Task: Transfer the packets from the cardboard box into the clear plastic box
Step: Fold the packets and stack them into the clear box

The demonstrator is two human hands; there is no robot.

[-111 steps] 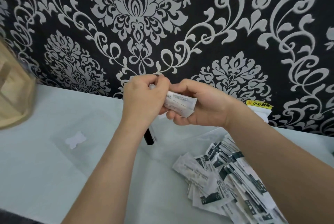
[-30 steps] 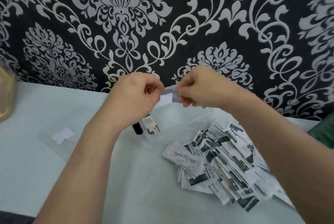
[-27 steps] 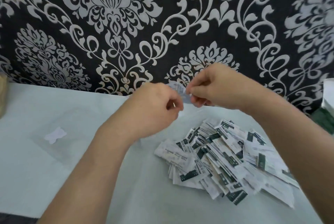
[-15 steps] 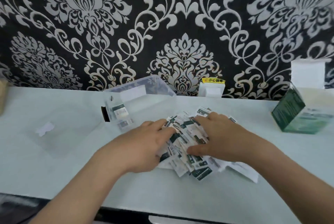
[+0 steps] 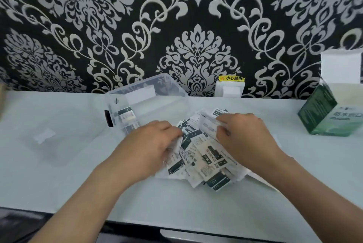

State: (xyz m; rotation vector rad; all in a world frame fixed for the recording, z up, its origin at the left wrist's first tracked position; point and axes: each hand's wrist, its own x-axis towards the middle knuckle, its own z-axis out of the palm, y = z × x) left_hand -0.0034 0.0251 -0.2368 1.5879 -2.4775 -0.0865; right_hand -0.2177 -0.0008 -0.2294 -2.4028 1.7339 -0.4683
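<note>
Both hands were down on the packets (image 5: 204,154), a loose heap on the counter (image 5: 59,184) just on the near side of the clear plastic box (image 5: 172,93). The cardboard box (image 5: 322,117) stood well off to the right, flap up. The right hand (image 5: 243,136) had a narrow grip, thumb and fingers pinched on packets at the heap's far edge. The left hand (image 5: 151,144) had its fingers tucked into the heap's left side, and whether that grip held anything I could not tell. A few packets stood in the clear box's left end. The danger, as I judged it: these slick, fanned packets could slide out of an overfull gather and scatter, some towards the near counter edge. A hurried lift could also clip the near wall and shove the light box away.
</note>
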